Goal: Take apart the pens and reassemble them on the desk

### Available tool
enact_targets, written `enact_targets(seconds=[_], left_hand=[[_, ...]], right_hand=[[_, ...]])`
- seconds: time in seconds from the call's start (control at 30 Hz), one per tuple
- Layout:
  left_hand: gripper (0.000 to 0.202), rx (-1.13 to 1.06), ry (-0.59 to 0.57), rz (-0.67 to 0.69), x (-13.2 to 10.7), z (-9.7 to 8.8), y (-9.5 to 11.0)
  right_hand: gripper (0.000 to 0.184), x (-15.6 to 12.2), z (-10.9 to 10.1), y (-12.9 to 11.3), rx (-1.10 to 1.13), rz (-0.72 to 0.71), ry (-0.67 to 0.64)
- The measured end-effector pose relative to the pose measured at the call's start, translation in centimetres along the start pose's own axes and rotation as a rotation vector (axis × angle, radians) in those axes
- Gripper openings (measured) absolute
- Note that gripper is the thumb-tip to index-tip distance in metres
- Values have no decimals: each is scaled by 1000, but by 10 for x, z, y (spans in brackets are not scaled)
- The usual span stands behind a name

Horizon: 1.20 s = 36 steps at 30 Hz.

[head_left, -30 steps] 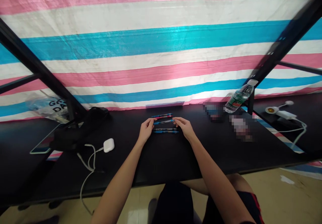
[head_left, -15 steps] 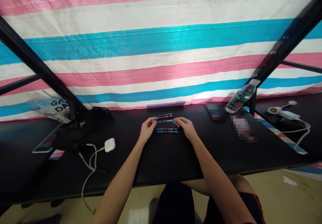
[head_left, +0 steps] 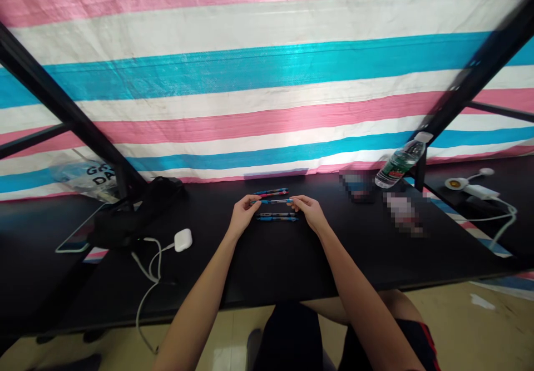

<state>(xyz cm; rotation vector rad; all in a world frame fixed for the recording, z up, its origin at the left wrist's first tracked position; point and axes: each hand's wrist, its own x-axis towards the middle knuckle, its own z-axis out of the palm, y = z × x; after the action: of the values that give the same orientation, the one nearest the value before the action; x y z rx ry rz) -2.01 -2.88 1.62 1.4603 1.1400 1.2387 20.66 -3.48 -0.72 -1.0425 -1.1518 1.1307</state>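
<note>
Between my two hands lies a light blue pen point(head_left: 275, 201), level and running left to right. My left hand point(head_left: 245, 211) pinches its left end. At the other end, the fingers of my right hand point(head_left: 307, 209) close on the tip. Just beyond it, a blue pen and a red pen point(head_left: 272, 194) rest side by side on the black table. Nearer to me are a dark pen point(head_left: 276, 214) and another blue pen point(head_left: 277, 219), parallel to the held one and partly between my wrists.
A white earbud case point(head_left: 183, 240) with a white cable point(head_left: 156, 273) sits to the left, near a black bag point(head_left: 120, 221). A clear water bottle point(head_left: 398, 165) leans at the back right by a frame post point(head_left: 448, 95). Blurred items point(head_left: 403, 213) lie on the right.
Both hands stay on the pen, almost in place. The held pen and the pens around it have barely shifted; the view has moved very slightly.
</note>
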Motion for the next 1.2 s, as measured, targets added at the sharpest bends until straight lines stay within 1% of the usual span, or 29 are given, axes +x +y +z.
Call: enact_targets(seconds=[0.13,0.33,0.43,0.6,0.73,0.83,0.93,1.07,1.13,1.2], left_hand=[[28,19,-14,0,0,1,-1],[26,8,-37,52,0,3,-1],[32,19,-12,65,0,3,0],[37,107,62,20,0,2,1],[45,184,82,3,0,3,-2],[47,232,77,30,0,3,-4],[47,211,79,51,1,3,-5],[51,199,138,1,1,1,-4],[51,190,130,-6,1,1,-3],[49,141,95,-10,1,1,-2]], right_hand=[[36,-1,1,-2,-12,1,-14],[36,0,1,-2,19,16,11],[35,0,1,-1,50,19,26],[33,0,1,-1,76,16,6],[33,-1,2,-3,52,11,-2],[34,-1,2,-4,51,-4,-6],[33,-1,2,-3,41,-7,-11],[35,0,1,-2,28,-5,-15],[35,0,0,-2,25,-9,-22],[34,0,0,-1,29,-12,-22]])
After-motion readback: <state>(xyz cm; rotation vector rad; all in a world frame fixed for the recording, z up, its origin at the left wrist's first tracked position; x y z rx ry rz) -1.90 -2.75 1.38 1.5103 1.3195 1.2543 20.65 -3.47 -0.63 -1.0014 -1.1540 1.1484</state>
